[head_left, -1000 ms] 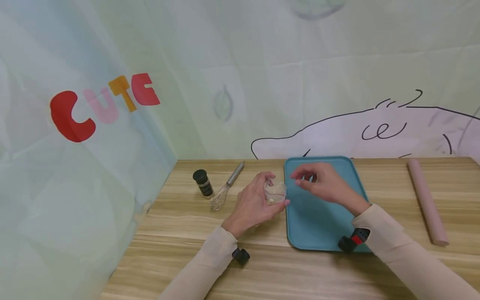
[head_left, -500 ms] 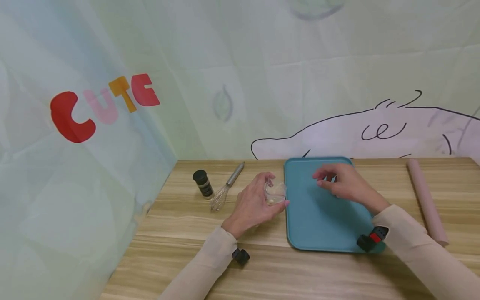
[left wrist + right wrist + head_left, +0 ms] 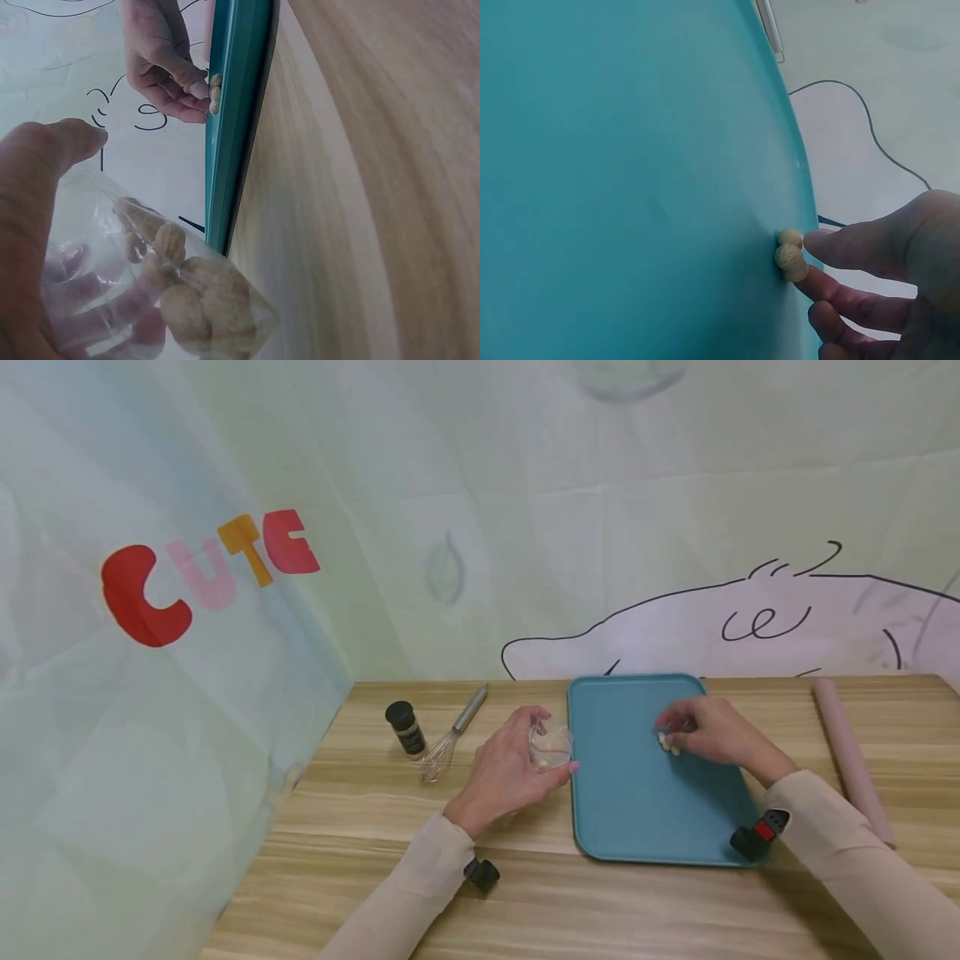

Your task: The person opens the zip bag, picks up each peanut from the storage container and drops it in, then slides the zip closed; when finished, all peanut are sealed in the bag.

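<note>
My left hand (image 3: 513, 764) grips a clear, thin-walled plastic container (image 3: 551, 745), thumb on one side and fingers on the other, left of the blue tray (image 3: 622, 810). Inside it, in the left wrist view, lie several peanuts (image 3: 171, 244) in their shells and larger rounded brown pieces (image 3: 217, 300) of unclear kind. Over the right part of the tray my right hand (image 3: 712, 731) pinches a few unshelled peanuts (image 3: 789, 256) between thumb and fingertips. These peanuts are low at the tray's surface; I cannot tell whether they bear on it.
A black-capped seasoning jar (image 3: 406, 727) stands at the far left, beside a metal whisk (image 3: 453, 735). To the right of the tray lies a pink rolling pin (image 3: 853, 760). A printed cloth (image 3: 420, 527) hangs behind the wooden table (image 3: 360, 818).
My right hand has moved right from beside the container to over the tray's right part and lowered, and the peanuts now show at its fingertips. My left hand has stayed still.
</note>
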`<state>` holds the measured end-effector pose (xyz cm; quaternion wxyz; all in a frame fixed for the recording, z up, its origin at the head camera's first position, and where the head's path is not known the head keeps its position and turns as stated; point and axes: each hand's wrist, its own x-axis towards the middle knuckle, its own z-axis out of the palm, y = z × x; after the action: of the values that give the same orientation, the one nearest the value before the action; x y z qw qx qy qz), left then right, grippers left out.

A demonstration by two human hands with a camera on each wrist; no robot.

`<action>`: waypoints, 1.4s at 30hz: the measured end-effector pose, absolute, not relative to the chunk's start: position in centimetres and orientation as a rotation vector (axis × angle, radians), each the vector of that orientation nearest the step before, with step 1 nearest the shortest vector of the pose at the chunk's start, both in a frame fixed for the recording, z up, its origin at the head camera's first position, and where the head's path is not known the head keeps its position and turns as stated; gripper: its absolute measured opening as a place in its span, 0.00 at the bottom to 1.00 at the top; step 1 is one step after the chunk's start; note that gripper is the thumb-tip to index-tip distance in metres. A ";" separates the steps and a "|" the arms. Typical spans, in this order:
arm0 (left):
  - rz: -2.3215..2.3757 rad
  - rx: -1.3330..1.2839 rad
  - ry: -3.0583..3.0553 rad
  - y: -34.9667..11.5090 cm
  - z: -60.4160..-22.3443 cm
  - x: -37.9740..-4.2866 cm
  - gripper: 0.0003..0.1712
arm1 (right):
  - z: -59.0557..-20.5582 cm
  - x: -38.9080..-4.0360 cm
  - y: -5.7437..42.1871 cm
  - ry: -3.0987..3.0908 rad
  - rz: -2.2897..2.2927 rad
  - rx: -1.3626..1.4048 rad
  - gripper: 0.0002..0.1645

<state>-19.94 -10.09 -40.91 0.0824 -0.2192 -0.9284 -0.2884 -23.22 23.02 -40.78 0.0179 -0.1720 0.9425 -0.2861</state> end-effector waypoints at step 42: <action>-0.869 -0.643 -2.784 -10.0 -41.0 -20.0 0.44 | -38.7 -22.8 18.8 2.988 -1.038 -0.627 0.06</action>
<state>-19.99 -10.03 -40.96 0.0774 -0.2146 -0.9294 -0.2900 -22.76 18.81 -38.65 -0.0415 -0.1942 0.9259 -0.3215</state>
